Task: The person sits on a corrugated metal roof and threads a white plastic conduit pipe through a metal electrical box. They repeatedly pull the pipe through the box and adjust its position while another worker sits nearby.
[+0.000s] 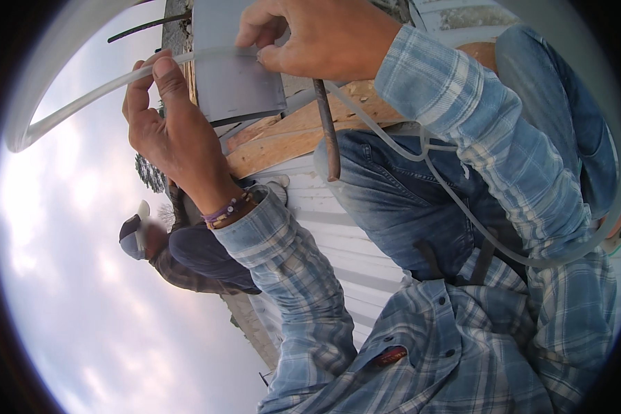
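Both hands pinch the clear tube [83, 96] against the grey panel [234, 83], left hand [165, 131] and right hand [317, 34] closed on it, its slack still looping loose over the lap.

A grey panel [236, 76] stands at the top, its lower edge over wooden boards [290, 134] that slant across white ribbed sheeting [338, 234]; a rusty rod [328, 131] crosses the boards, tilted slightly; below left a second person [186, 252] in a cap [132, 234] and dark plaid shirt bends low; cloudy sky [69, 276] fills the left side.
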### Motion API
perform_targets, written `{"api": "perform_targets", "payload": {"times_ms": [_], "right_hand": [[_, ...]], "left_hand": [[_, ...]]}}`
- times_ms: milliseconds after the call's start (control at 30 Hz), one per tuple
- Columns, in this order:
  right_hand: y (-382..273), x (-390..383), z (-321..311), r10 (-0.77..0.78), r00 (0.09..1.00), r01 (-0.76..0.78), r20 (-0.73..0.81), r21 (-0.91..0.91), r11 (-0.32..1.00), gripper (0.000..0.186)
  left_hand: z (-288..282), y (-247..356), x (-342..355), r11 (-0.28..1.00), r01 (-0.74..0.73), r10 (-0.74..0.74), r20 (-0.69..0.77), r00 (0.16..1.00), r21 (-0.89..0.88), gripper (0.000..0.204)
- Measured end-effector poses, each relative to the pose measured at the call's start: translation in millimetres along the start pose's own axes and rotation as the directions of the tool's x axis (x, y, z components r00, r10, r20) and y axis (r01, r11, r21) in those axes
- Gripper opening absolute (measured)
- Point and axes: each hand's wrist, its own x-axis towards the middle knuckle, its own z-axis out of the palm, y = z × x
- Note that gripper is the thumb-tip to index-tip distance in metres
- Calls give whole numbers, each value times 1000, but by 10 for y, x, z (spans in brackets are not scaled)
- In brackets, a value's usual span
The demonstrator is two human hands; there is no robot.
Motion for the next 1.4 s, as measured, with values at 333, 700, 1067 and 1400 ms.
{"api": "perform_targets", "payload": {"times_ms": [333, 700, 1067, 1400], "right_hand": [[-87, -51, 53, -46, 999, 46, -15, 7, 999, 28], [-248, -92, 39, -123, 992, 123, -1, 62, 990, 30], [-177, -73, -3, -22, 999, 21, 24, 39, 999, 30], [-223, -59, 11, -25, 999, 24, 40, 32, 999, 32]], "left_hand": [[-158, 97, -81, 999, 5, -4, -22, 1000, 50, 33], [-311, 299, -168, 995, -50, 58, -93, 994, 85, 32], [-183, 186, -105, 998, -1, 4, -46, 999, 66, 32], [-243, 210, -112, 997, -20, 25, -62, 998, 79, 32]]}}
